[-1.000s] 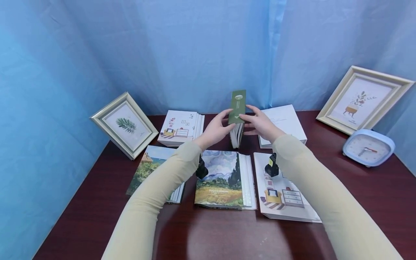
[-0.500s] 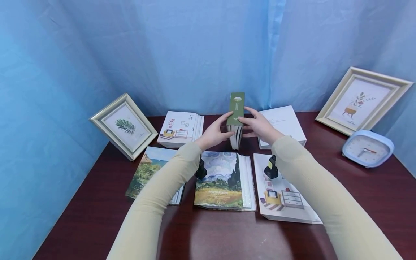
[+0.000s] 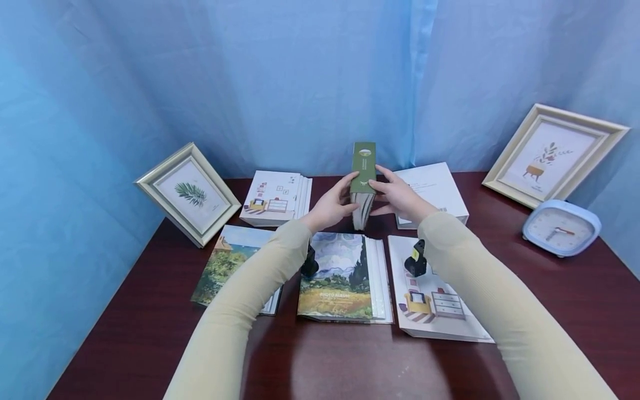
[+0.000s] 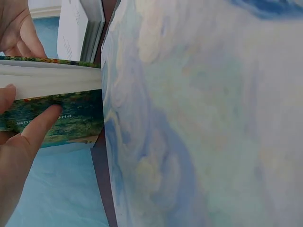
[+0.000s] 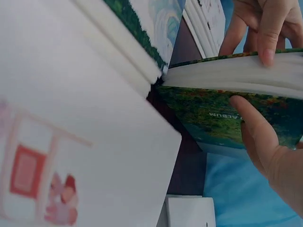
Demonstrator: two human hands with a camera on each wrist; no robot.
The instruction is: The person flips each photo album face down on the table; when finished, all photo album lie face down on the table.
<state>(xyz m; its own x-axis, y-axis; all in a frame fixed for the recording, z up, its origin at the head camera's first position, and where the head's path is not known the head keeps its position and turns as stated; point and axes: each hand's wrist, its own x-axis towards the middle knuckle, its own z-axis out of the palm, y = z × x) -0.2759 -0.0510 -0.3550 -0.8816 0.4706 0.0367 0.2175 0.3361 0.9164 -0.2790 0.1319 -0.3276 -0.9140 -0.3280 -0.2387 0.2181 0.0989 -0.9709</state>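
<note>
A green photo album (image 3: pixel 363 176) stands upright on its edge at the back middle of the dark red table (image 3: pixel 150 333), spine toward me. My left hand (image 3: pixel 334 204) holds its left cover and my right hand (image 3: pixel 397 194) holds its right cover. The left wrist view shows the album (image 4: pixel 57 101) with a finger laid across its green cover. In the right wrist view, the thumb presses the green cover of the album (image 5: pixel 222 94) and the other hand's fingers curl over its white page edge.
Several flat albums lie around: a painted-landscape one (image 3: pixel 340 278) in front, another (image 3: pixel 225 266) left, white ones (image 3: pixel 435 300) (image 3: pixel 275 197) (image 3: pixel 435 189). Framed pictures lean at left (image 3: pixel 187 191) and right (image 3: pixel 552 153). A blue clock (image 3: pixel 560 226) stands at right.
The upright green album has settled slightly lower and nearer between both hands; the hands keep their hold on its covers.
</note>
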